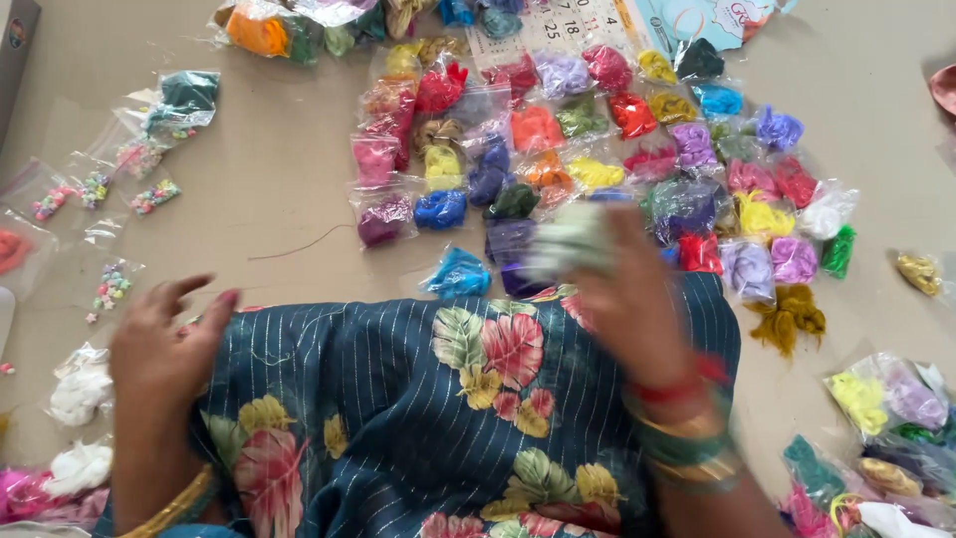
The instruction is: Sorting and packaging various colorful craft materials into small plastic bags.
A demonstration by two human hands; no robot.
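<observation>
A dark blue striped cloth (398, 399) with a flower and leaf print lies spread in front of me on the floor. My left hand (164, 344) rests flat on its left edge with the fingers apart, holding nothing. My right hand (632, 309) is blurred over the cloth's top edge. It grips a small clear bag of pale green thread (573, 239). Just beyond it lie many small clear bags of coloured thread (597, 130) in rows: red, purple, yellow, blue, pink, green.
Small bags of beads (110, 189) lie at the left, with white tufts (80, 389) near my left arm. A loose mustard thread bundle (787, 319) and more bags (886, 399) sit at the right. A calendar sheet (558, 25) lies at the top.
</observation>
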